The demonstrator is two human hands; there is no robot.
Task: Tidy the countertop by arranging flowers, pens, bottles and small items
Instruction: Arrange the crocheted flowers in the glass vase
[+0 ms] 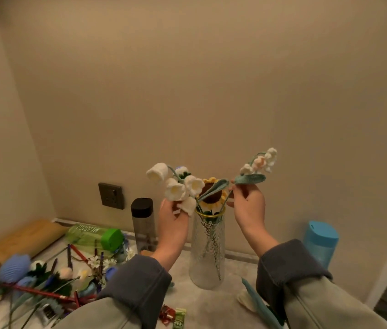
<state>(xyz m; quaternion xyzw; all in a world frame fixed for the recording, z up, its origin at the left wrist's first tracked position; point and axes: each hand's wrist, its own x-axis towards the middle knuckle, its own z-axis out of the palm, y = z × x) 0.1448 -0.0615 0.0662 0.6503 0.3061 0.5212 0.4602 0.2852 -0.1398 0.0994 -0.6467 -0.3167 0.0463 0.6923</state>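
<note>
Two pinches: my left hand [172, 217] holds white bells [178, 186], right hand [249, 205] the lily sprig [259, 162], apart, to fan the bouquet in the vase [207, 252].

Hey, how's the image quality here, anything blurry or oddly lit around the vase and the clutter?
Head view: dim, warm light tints everything beige; the white bell flowers in the left hand, the lily sprig in the right hand and the vase look sharp; the pens lower left are smeared.

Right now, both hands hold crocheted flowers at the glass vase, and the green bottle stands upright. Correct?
Wrong: the head view shows the green bottle lying on its side; left hand and right hand hold crocheted flowers at the glass vase.
</note>
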